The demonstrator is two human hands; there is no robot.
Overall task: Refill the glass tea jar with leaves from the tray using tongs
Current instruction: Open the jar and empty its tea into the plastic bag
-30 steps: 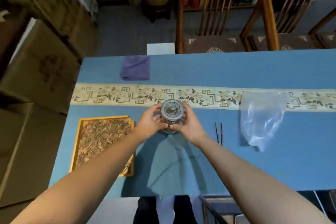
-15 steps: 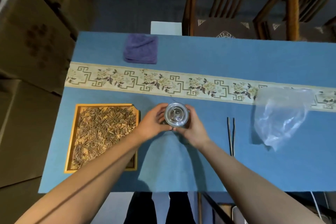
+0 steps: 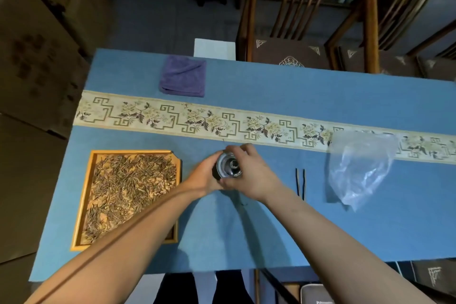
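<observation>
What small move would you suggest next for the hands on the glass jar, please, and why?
Probably lift the lid off. The right hand grips the top of the clear glass tea jar, the left hand steadies its side, and the thin dark tongs lie untouched beside it.

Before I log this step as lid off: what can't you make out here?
Head view only:
- Glass jar: both hands, left hand and right hand, hide its walls; leaf level unseen.
- Lid on or off: glare blurs the top.
- Tray: left forearm covers its near right corner.
- Tongs: too thin to show the tips.
</observation>
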